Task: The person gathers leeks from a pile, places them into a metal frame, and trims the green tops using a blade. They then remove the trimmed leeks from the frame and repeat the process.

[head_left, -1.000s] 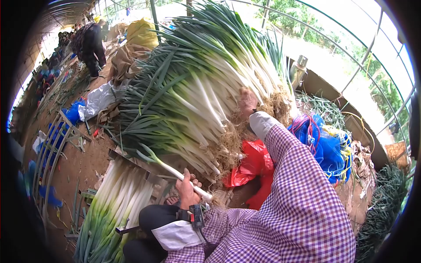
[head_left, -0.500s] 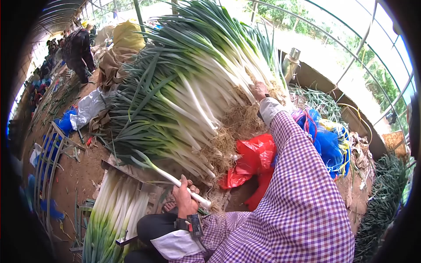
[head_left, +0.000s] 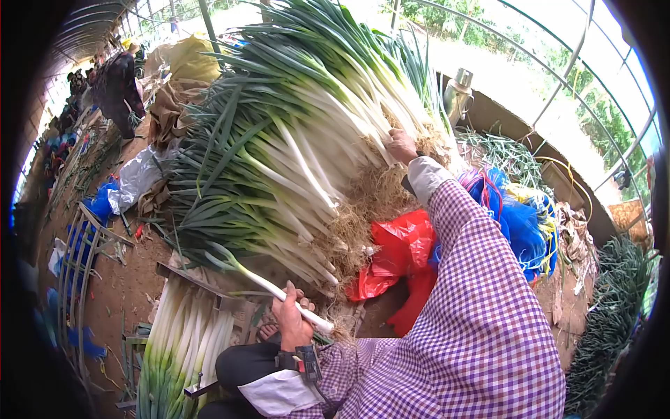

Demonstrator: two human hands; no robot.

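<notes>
My left hand (head_left: 293,318) is closed round the white stem of one leek (head_left: 262,281), its roots pointing right and its green leaves to the upper left. Further up, my right hand (head_left: 403,146) reaches to the root end of the large leek pile (head_left: 307,140); its fingers are wrapped round a white stem there. Shaggy brown roots hang just below that hand. Beneath the left hand's leek, at the lower left, a row of leeks (head_left: 183,335) lies in a metal frame (head_left: 188,278).
Red plastic (head_left: 403,244) lies by my right sleeve, with blue netting (head_left: 522,227) beyond it. A metal cylinder (head_left: 458,96) stands behind the pile. Cut leaves (head_left: 607,321) are heaped at the right. Far left, a person in dark clothes (head_left: 118,91) bends over.
My right hand has shifted slightly left along the root end of the pile. My left hand still holds the same leek, and the view has moved a little.
</notes>
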